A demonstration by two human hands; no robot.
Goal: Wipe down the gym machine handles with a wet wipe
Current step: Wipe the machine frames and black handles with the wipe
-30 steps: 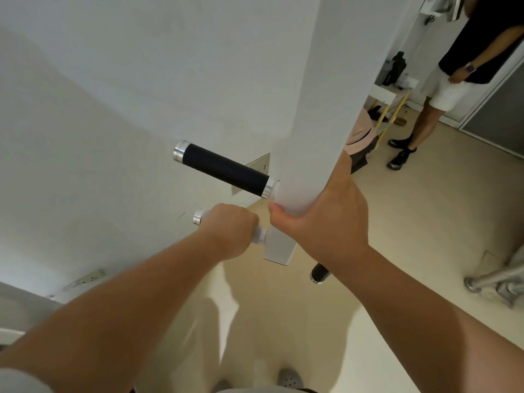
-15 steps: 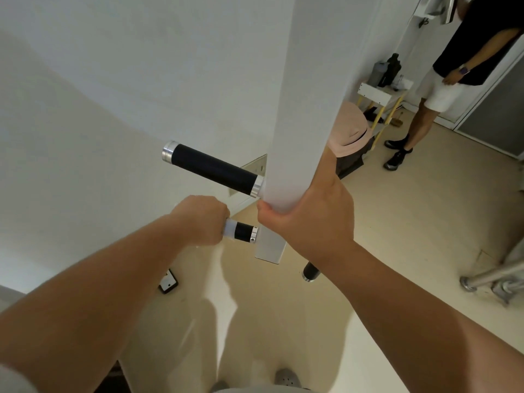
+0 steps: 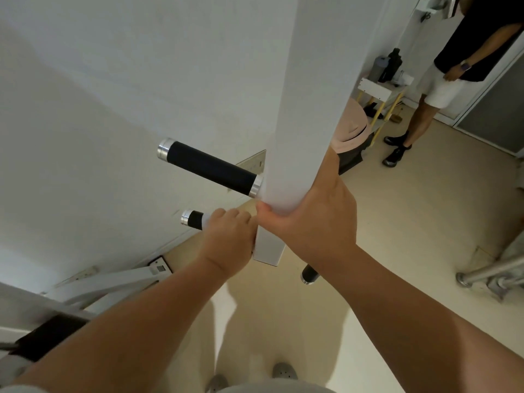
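A white square machine post (image 3: 306, 109) hangs down the middle of the view. Two black handles with silver caps stick out to its left: an upper handle (image 3: 211, 167) and a lower handle (image 3: 192, 219). My left hand (image 3: 229, 239) is wrapped round the lower handle close to the post, with a white wet wipe (image 3: 204, 220) showing at its fingers. Only the handle's outer end shows. My right hand (image 3: 314, 219) grips the post just above its lower end. Another black handle end (image 3: 309, 274) pokes out below my right wrist.
A person in a black top and white shorts (image 3: 442, 83) stands at the far right near a small white shelf (image 3: 377, 90) with bottles. A pink bin (image 3: 351, 129) sits behind the post. White frame bars (image 3: 113, 282) lie lower left, metal legs (image 3: 493, 270) right. White wall (image 3: 113, 80) fills the left.
My left hand slid out along the lower handle, then back inward to the post, uncovering the handle's outer end. My right hand kept its grip on the post.
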